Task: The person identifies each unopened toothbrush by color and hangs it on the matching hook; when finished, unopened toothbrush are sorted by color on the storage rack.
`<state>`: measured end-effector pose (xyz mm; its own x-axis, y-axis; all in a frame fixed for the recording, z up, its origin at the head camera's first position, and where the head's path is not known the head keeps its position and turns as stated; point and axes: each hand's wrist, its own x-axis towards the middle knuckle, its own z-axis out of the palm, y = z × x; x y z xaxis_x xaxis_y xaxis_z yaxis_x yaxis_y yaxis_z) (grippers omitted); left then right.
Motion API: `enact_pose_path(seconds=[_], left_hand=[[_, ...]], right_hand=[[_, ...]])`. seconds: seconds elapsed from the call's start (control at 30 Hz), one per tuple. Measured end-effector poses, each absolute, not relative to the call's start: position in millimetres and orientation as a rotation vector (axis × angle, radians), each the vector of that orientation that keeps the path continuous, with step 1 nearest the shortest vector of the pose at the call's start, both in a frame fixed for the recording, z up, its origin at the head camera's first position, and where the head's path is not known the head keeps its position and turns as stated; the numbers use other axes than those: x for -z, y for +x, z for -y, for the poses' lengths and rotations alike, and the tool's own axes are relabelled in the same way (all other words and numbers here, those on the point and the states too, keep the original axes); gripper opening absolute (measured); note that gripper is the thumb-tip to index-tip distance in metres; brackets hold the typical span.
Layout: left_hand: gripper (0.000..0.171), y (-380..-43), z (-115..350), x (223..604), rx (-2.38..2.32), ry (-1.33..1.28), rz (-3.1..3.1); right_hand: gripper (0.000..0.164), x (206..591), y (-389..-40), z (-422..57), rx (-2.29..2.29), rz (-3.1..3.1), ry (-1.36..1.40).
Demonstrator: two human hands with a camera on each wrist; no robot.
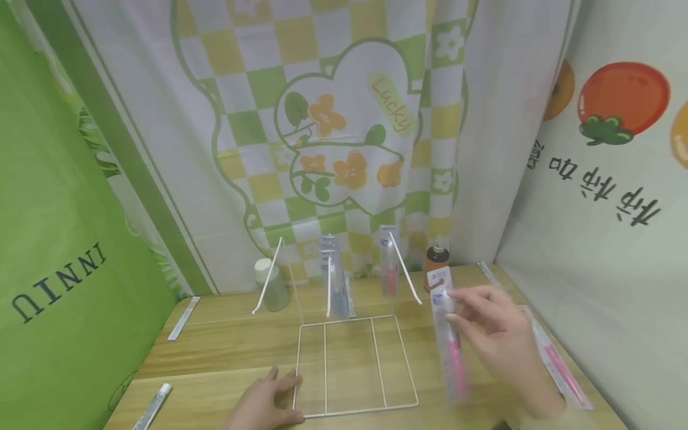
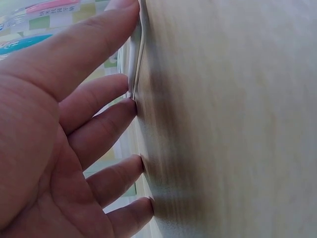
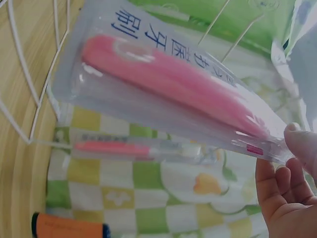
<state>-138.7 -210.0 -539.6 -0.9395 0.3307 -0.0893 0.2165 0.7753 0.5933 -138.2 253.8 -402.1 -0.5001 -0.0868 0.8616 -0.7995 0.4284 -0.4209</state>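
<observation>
A white wire display rack [image 1: 355,412] stands on the wooden table, with three prongs sticking out toward me. My left hand [image 1: 262,403] rests at the left side of its base, fingers spread, with fingertips at the wire and tabletop. My right hand [image 1: 497,340] pinches the upper end of a packaged pink toothbrush [image 1: 455,361], holding it upright to the right of the rack. In the right wrist view, the toothbrush pack fills the upper middle. Packaged blue toothbrushes [image 1: 340,292] hang on the middle prong. Another packaged toothbrush [image 1: 391,275], pink-red, hangs at the right prong [image 1: 407,275].
Behind the rack stand a pale bottle with a white cap [image 1: 275,289] and an orange bottle with a dark top [image 1: 436,258]. A packaged pink toothbrush [image 1: 564,365] lies at the right edge. A slim tube [image 1: 153,409] and a flat narrow pack [image 1: 184,318] lie left. Curtains surround the table.
</observation>
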Motion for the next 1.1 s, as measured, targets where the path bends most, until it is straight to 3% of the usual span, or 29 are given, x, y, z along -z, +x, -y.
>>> enact_pose_path(seconds=[0.47,1.1], left_hand=[[0.082,-139,210,542,-0.903,0.477,-2.778],[0.082,-139,210,541,-0.901,0.505,-2.792]], right_hand=[[0.038,392,-112,-221,-1.163,1.740,0.887],[0.045,408,-147,-210,-1.038,1.788,0.776]])
